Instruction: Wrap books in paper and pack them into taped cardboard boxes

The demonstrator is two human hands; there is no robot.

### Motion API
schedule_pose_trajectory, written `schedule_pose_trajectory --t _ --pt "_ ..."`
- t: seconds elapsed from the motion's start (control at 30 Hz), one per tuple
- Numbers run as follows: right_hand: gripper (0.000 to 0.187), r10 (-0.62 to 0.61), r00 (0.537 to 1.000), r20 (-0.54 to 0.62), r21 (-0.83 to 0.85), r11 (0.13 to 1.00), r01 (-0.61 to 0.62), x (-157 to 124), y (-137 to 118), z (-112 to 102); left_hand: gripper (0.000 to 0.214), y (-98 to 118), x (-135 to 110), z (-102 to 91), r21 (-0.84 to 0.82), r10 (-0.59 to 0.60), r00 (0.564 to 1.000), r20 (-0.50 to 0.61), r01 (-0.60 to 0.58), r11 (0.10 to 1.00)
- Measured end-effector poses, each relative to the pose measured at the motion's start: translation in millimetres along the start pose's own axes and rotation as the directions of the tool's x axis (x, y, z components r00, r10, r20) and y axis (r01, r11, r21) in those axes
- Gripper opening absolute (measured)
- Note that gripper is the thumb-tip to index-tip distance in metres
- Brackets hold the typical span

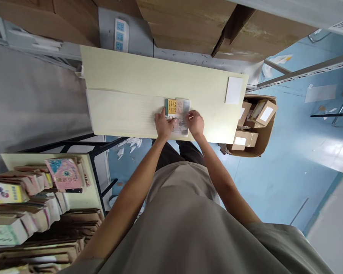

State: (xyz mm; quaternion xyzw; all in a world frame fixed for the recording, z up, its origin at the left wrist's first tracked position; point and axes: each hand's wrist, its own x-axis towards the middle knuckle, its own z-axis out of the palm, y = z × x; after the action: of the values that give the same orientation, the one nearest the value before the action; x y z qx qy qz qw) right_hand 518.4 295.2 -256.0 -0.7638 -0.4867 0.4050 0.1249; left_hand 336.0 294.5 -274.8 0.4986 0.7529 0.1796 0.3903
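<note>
A small book [171, 107] with a yellow, green and white cover lies on the pale table near its front edge. A translucent film [183, 127] covers its right part, dulling the print beneath. My left hand [163, 125] grips the book's lower left, index finger along the side and thumb over the cover. At the right edge, my right hand [196, 123] has its fingers curled together in a pinch on the film; the fingertips are slightly blurred. A flat layer of whitish translucent sheets [125, 110] spreads over the table to the left of the book.
The pale table [148, 72] carries a white card stack [233, 90] at right. A carton [267, 140] of small labelled boxes stands beside it. Large cardboard boxes [185, 26] and a power strip [121, 35] are behind. A book-filled table [94, 179] is at lower left.
</note>
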Motion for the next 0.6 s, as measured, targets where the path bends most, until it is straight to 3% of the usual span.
schedule_pose_trajectory --t 0.07,0.2,0.3,0.4,0.5,0.6 --pt "0.025 0.040 0.998 -0.047 0.037 0.999 -0.039 19 6 -5 0.083 0 0 1.2 0.003 0.009 1.000 -0.002 -0.009 1.000" --pt "0.031 0.133 0.991 0.009 0.029 0.991 -0.133 45 2 -1 0.084 -2 3 2.2 0.003 0.023 1.000 -0.002 -0.023 1.000" --pt "0.032 0.169 0.985 0.035 0.009 0.986 -0.169 48 -10 2 0.081 -1 -1 -0.2 -0.011 0.008 0.999 -0.037 -0.009 1.000" --pt "0.032 0.195 0.981 0.021 0.015 0.981 -0.195 44 -20 -1 0.063 10 -20 -3.5 0.013 0.060 0.995 -0.078 -0.059 0.998" --pt "0.032 0.185 0.983 0.008 0.021 0.982 -0.185 40 -28 -6 0.043 29 -51 -0.3 0.116 0.197 0.979 0.052 -0.202 0.972" --pt "0.030 0.154 0.988 -0.010 0.011 0.988 -0.154 37 -35 -10 0.065 48 -79 11.2 0.258 0.200 0.959 0.201 -0.249 0.933"
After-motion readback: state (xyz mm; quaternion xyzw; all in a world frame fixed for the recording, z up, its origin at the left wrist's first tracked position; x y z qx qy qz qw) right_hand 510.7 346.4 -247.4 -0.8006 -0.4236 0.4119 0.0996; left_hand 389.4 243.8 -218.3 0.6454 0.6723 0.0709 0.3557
